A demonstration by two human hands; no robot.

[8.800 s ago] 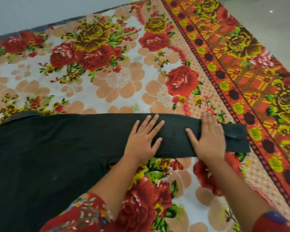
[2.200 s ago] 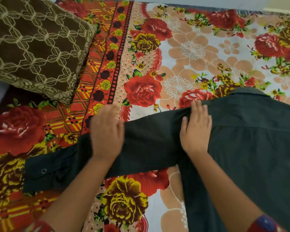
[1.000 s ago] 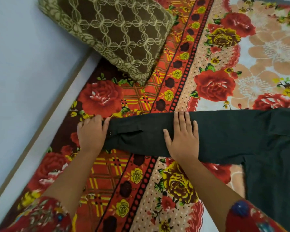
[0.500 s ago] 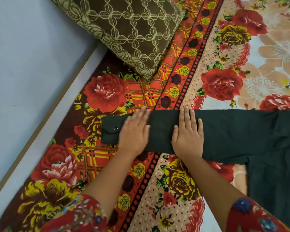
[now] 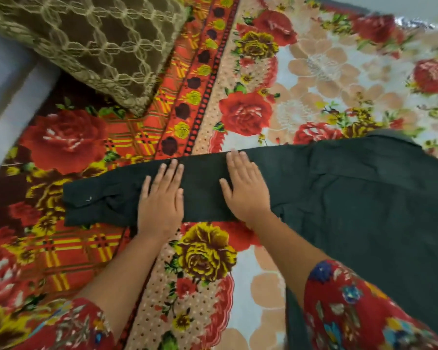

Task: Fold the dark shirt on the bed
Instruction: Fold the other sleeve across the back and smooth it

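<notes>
Head view, the only one supplied: the dark shirt (image 5: pixel 352 198) lies spread flat on the floral bedsheet (image 5: pixel 301 79), its body to the right of both hands and running off the right edge of frame, collar region at the far side. One sleeve (image 5: pixel 202 190) extends out to the left, passing under both hands. The left hand (image 5: pixel 161 200) is open, palm down, fingers together, pressed flat on the sleeve; the right hand (image 5: pixel 247 188) is likewise open and flat on the sleeve, nearer the shoulder. Neither hand grips cloth; the two are apart with bare sleeve between them. The cuff (image 5: pixel 84 203), left of the left hand, shows a small button and some bunching and wrinkles. A brown patterned cushion (image 5: pixel 94 46) sits well beyond the left hand, clear of the garment. Assessment: the task appears to be at the preparation stage, sleeve being smoothed; no fold across the body is visible in frame. Remaining, by judgement: flattening the cuff, turning the sleeves inward, folding sides and length.
</notes>
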